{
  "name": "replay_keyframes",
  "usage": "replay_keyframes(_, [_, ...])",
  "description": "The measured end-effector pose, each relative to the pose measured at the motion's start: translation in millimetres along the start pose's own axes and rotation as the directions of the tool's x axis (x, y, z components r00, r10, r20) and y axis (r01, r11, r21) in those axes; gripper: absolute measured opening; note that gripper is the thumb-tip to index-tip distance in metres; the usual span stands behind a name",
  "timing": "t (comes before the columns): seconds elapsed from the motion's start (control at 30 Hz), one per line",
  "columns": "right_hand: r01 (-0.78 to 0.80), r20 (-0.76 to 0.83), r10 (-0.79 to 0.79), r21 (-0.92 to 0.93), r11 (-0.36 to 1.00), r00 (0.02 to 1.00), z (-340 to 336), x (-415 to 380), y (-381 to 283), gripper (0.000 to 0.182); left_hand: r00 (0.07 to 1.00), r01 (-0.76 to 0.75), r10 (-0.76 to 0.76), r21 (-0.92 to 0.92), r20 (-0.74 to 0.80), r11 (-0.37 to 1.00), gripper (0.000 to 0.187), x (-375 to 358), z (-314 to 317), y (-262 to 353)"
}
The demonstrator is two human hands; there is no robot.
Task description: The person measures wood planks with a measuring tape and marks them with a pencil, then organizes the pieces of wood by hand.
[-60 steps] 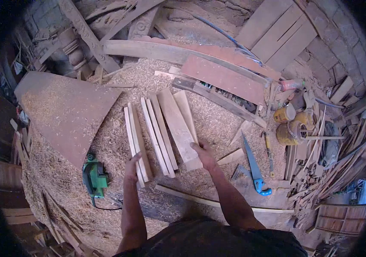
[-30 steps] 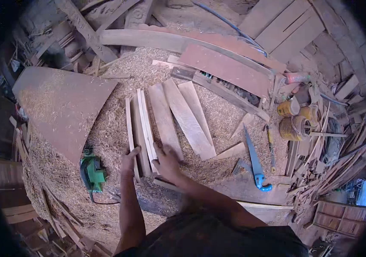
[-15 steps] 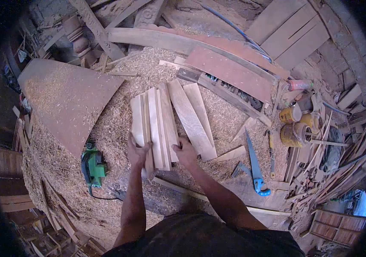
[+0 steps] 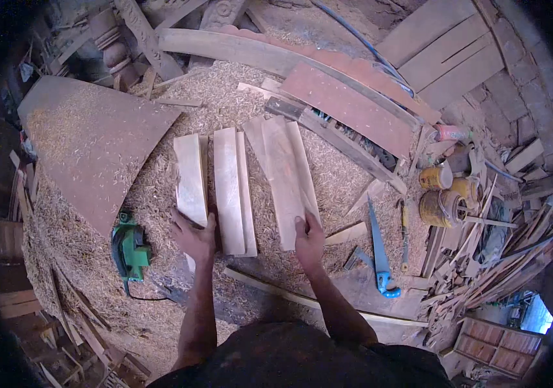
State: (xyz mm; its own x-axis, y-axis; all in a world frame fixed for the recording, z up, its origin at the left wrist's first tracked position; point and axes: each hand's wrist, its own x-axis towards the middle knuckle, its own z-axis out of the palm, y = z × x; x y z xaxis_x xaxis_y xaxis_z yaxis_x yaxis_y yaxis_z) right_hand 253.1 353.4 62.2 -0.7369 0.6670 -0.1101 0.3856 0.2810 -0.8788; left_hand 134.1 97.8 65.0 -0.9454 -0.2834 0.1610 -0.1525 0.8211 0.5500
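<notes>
Several pale planed wooden boards lie in three groups on the wood shavings. My left hand (image 4: 195, 238) grips the lower end of the left boards (image 4: 190, 174), fingers on the outer side and thumb on the inner. Between my hands, the middle boards (image 4: 228, 187) lie overlapped, touched by neither hand. My right hand (image 4: 309, 242) holds the lower end of a right-hand board (image 4: 283, 174), which lies over other slanted boards. The undersides of the boards and some fingertips are hidden.
A green power planer (image 4: 133, 249) with a cable lies at the left, near a large brown sheet (image 4: 95, 142). At the right are a blue-handled handsaw (image 4: 381, 252), a chisel-like tool (image 4: 404, 236) and yellow containers (image 4: 436, 176). A long curved board (image 4: 238, 52) crosses the back.
My hands have moved apart. The left boards have shifted left, and the right-hand board has moved right onto the slanted ones, leaving the middle boards separate.
</notes>
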Motion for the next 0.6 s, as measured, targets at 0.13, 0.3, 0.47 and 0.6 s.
replay_keyframes(0.13, [0.309, -0.003, -0.421, -0.673, 0.672, 0.907, -13.7, 20.3, -21.6, 0.083, 0.990, 0.088, -0.046, -0.322, 0.135, 0.943, 0.122, -22.5, 23.8, 4.4])
replay_keyframes(0.3, [0.208, 0.080, -0.243, -0.800, 0.562, 0.967, 15.4, 28.3, -31.1, 0.112, 0.975, 0.067, -0.063, -0.014, 0.215, 0.998, 0.123, -54.9, 53.1, 40.9])
replay_keyframes(0.47, [0.193, 0.028, -0.236, -0.673, 0.714, 0.971, 11.2, 33.1, -25.2, 0.112, 0.952, 0.082, -0.053, -0.086, 0.302, 0.993, 0.117, -44.2, 50.0, 40.7])
replay_keyframes(0.6, [0.213, -0.018, -0.290, -0.638, 0.740, 0.957, -6.8, 24.0, -20.7, 0.112, 0.928, 0.129, -0.010, -0.297, 0.371, 0.946, 0.111, -40.0, 59.0, 29.6])
